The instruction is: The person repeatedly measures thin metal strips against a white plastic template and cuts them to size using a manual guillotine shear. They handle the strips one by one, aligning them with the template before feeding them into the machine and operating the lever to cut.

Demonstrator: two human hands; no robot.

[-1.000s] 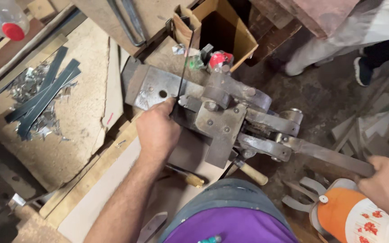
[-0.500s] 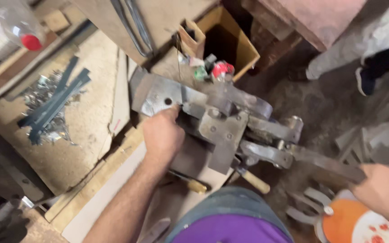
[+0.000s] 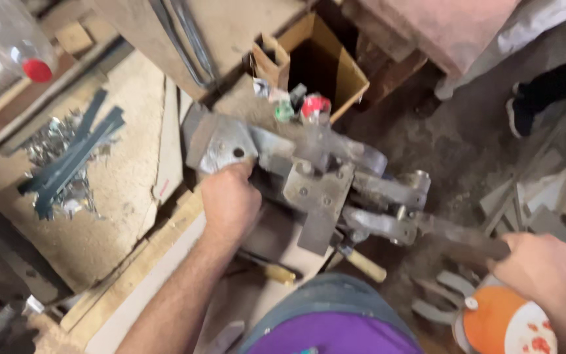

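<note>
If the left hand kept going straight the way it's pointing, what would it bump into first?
The left hand points up and away, already against the grey metal plate of the lever press. It would likely push into that plate first, though depth is hard to judge.

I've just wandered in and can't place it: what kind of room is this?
Most likely a small metalworking workshop. A heavy lever-operated metal press is worked by the left hand and right hand, and cut metal strips lie among shiny offcuts on a dusty wooden bench.

bench: a worn wooden workbench (image 3: 99,229), dusty, running along the left
middle: dark metal strips (image 3: 67,164) lying crossed on metal scraps (image 3: 54,141)
right edge: a heavy grey metal press (image 3: 309,183) sits there
far edge: an open cardboard box (image 3: 325,65)
</note>
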